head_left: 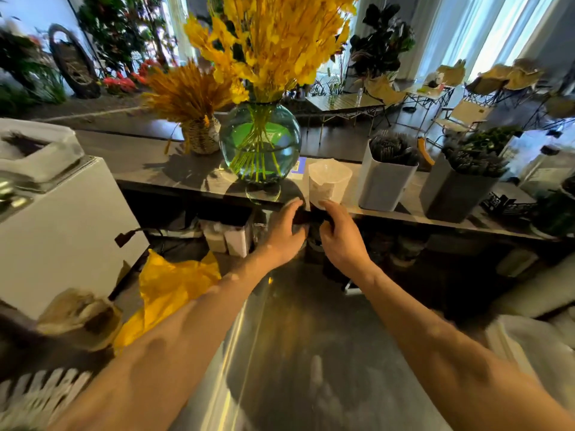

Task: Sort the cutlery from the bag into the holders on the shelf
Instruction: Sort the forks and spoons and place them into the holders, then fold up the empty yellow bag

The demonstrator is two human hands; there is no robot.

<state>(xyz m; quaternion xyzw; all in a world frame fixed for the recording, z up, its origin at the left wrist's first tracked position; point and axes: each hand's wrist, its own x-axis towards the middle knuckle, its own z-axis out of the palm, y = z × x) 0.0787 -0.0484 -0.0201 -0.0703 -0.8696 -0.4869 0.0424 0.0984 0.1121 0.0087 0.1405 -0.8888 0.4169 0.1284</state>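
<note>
Both hands meet at the front edge of the grey shelf (174,178). My left hand (284,233) and my right hand (342,236) each curl their fingers round a dark bundle (306,216) that looks like black cutlery; blur hides its detail. Just above them stands a translucent cup (329,181) on the shelf. To its right are a white holder (384,185) and a grey holder (455,194), both packed with black cutlery. A yellow bag (174,284) lies crumpled on the counter by my left forearm.
A round green glass vase (259,141) of yellow flowers and a woven pot (202,138) stand left of the cup. A white appliance (62,231) fills the left side. The steel counter (311,337) runs under my arms. A black basket (504,205) sits far right.
</note>
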